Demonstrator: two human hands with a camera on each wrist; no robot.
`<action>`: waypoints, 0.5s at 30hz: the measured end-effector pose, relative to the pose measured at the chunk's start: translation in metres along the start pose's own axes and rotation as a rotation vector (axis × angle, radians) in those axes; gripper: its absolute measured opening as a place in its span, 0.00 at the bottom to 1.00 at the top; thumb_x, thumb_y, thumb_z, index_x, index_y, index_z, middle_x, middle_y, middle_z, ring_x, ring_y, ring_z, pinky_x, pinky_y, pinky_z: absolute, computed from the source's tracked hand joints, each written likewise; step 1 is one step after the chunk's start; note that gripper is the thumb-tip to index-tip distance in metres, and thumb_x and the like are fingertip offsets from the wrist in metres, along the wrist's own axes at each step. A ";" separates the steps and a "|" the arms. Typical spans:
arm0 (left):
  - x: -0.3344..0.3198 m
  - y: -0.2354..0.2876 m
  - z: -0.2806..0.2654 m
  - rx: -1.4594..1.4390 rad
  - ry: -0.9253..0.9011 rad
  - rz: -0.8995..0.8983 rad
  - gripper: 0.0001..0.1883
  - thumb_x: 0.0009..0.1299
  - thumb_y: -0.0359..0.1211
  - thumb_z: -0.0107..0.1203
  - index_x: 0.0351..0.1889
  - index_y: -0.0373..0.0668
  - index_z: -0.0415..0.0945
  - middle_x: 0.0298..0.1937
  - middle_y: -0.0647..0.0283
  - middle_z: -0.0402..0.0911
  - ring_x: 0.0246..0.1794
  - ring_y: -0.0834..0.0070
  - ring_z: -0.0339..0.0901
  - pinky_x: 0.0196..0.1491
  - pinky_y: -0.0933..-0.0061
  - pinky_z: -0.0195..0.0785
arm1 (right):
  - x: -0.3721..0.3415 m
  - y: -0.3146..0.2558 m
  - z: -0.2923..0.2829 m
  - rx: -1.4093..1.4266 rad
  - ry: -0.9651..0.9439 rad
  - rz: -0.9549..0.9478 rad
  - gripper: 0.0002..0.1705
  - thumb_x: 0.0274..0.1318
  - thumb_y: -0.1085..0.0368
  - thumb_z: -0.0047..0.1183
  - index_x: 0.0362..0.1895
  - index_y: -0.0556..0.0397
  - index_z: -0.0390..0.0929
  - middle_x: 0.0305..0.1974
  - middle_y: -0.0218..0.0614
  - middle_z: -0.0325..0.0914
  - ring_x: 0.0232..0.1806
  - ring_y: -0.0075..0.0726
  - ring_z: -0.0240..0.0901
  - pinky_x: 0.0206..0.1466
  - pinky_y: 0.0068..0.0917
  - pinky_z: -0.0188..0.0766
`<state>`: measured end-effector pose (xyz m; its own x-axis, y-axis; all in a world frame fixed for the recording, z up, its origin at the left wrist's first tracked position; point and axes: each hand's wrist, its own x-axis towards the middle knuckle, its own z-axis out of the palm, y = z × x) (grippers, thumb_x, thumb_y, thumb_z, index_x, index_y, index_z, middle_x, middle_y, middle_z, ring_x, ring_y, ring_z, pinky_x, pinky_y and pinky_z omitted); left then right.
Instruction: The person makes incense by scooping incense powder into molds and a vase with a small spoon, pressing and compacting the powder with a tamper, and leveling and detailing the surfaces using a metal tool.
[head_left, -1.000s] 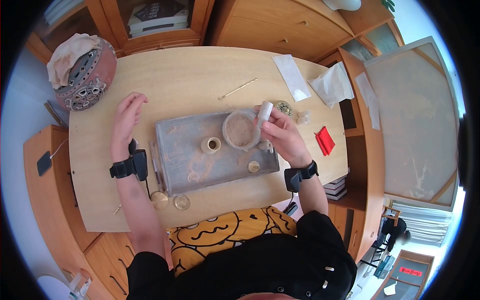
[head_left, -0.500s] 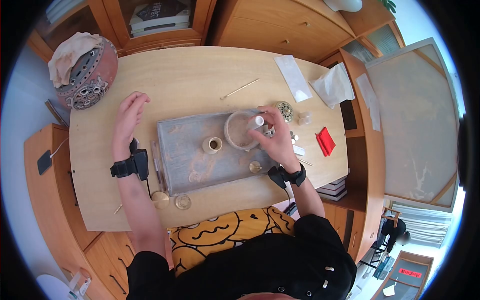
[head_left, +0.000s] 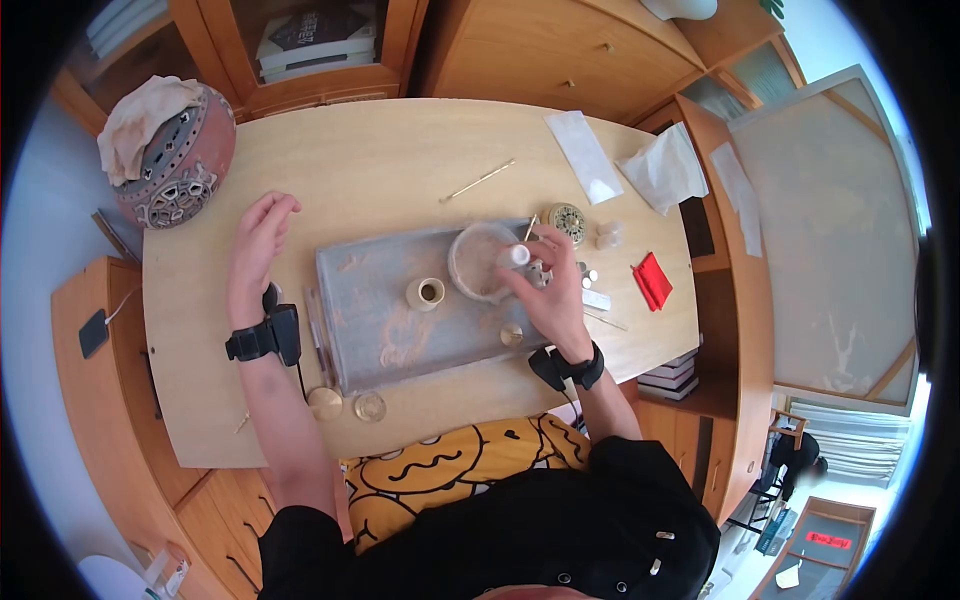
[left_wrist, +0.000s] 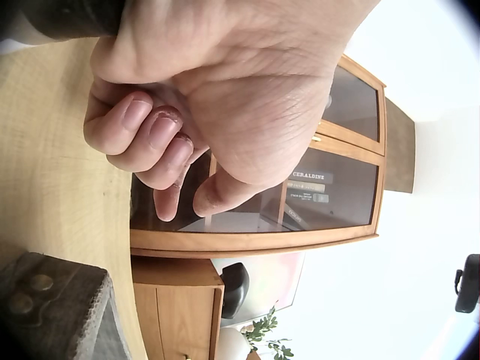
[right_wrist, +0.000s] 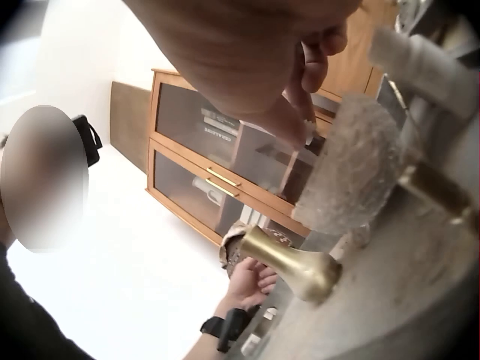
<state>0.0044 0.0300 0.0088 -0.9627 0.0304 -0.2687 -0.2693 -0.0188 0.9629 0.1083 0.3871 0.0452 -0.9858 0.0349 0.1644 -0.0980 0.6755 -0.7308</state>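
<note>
My right hand [head_left: 548, 300] pinches a small white cylinder [head_left: 518, 255] between thumb and fingers, its round end facing up, at the right rim of a round bowl [head_left: 453, 265]. Brownish powder lies in the bowl, which stands in a grey tray [head_left: 345, 330]. In the right wrist view the bowl [right_wrist: 352, 165] looks translucent, and the fingers hide most of the cylinder. Left of the bowl stands a brass vase [head_left: 420, 294]. Off the tray's left side, my left hand [head_left: 262, 240] is raised idle, with loosely curled fingers [left_wrist: 150, 139] and nothing in them.
Beyond the tray lie a thin stick [head_left: 478, 181], a round openwork brass piece [head_left: 566, 222] and white paper [head_left: 583, 155]. A red cloth pouch [head_left: 651, 282] is on the right, a large pierced pot [head_left: 190, 160] at the far left. Brass discs [head_left: 324, 403] lie near the front edge.
My right hand has turned over and come down and slightly left, bringing the white cylinder from tilted to end-up by the bowl. The left hand has stayed in place.
</note>
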 end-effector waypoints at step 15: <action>0.003 -0.001 -0.002 -0.005 0.015 -0.007 0.10 0.74 0.40 0.52 0.34 0.47 0.75 0.20 0.84 0.53 0.17 0.94 0.46 0.20 0.84 0.36 | 0.000 -0.009 -0.003 0.092 0.058 -0.067 0.36 0.49 0.67 0.68 0.59 0.55 0.61 0.43 0.34 0.84 0.43 0.31 0.77 0.45 0.27 0.68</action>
<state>0.0017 0.0283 0.0065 -0.9611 0.0160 -0.2758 -0.2761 -0.0240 0.9608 0.1095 0.3828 0.0539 -0.9674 0.0364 0.2507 -0.1778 0.6073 -0.7743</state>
